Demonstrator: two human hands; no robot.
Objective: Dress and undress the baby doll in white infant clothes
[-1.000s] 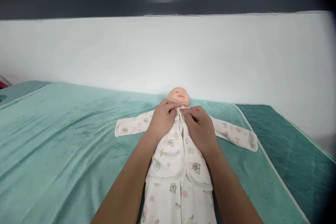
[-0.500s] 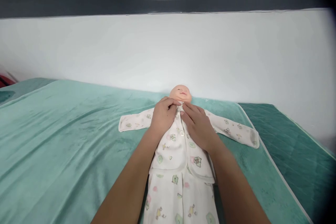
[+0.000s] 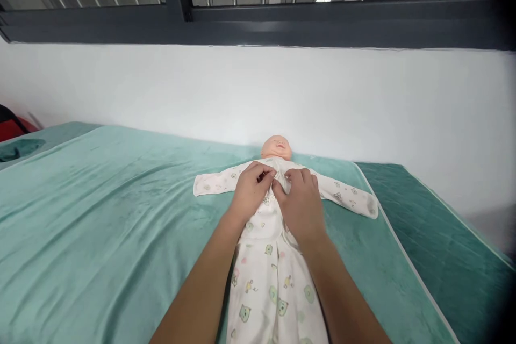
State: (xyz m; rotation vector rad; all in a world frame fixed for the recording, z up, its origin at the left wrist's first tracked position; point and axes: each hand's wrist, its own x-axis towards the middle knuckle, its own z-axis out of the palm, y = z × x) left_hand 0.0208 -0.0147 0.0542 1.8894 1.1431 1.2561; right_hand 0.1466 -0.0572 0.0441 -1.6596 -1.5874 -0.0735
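A baby doll (image 3: 276,146) lies on its back, head toward the wall, its sleeves stretched out to both sides. It wears a white printed baby jacket (image 3: 262,228) with a front opening and white printed trousers (image 3: 278,295). My left hand (image 3: 253,189) pinches the jacket's front edge at the chest between thumb and fingers. My right hand (image 3: 300,199) grips the opposite front edge close beside it, its fingers bent and the cloth puckered between both hands. Whatever button sits between the fingertips is hidden.
A green plush blanket (image 3: 121,226) with soft folds covers the surface under the doll. Darker green quilted cloth (image 3: 423,215) shows at the right. Behind stands a white wall (image 3: 258,91) below a dark window frame (image 3: 322,27). A red and black item (image 3: 12,126) is at the far left.
Both hands have moved down from the doll's collar to its chest, and the neckline now shows. My right fingers have gone from flatter to bent, bunching the jacket front. The camera view has tilted up.
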